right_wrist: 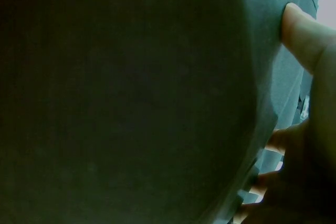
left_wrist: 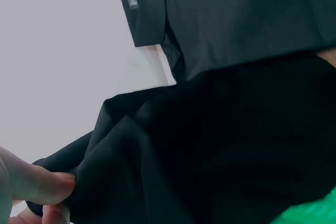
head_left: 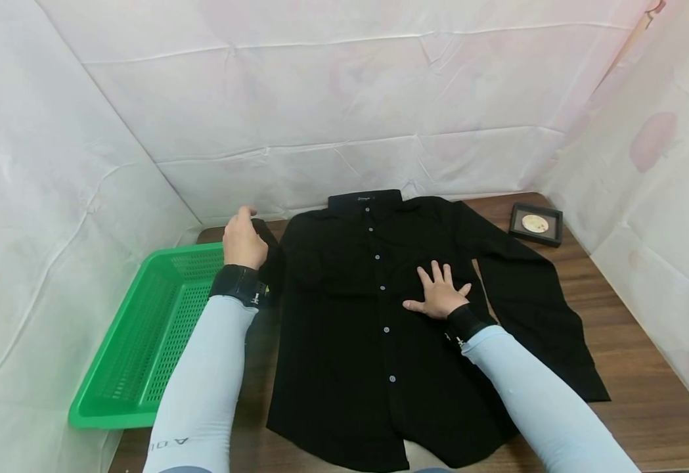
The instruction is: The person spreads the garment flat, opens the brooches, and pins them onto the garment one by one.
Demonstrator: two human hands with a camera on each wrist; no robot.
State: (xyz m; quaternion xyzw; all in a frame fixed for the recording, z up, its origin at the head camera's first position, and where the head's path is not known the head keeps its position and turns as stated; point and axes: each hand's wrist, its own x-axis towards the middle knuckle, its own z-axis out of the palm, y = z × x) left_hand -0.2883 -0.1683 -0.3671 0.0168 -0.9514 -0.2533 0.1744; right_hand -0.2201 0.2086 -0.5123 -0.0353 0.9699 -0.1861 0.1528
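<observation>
A black button-up shirt (head_left: 344,309) lies front side up on the wooden table, its collar toward the back wall. My left hand (head_left: 244,240) pinches the sleeve on the left side and holds it raised; in the left wrist view the thumb and fingers grip the folded black cloth (left_wrist: 121,166). My right hand (head_left: 439,292) rests flat on the shirt's front, right of the button row, fingers spread. The other sleeve (head_left: 533,295) stretches out to the right, bent downward. In the right wrist view dark cloth (right_wrist: 131,98) fills most of the picture beside the thumb.
A green plastic basket (head_left: 113,328) stands on the left, partly behind the left forearm. At the back right corner sits a small dark box (head_left: 548,233) with a round pale disc inside. White sheets (head_left: 344,92) hang around the wooden table (head_left: 645,394).
</observation>
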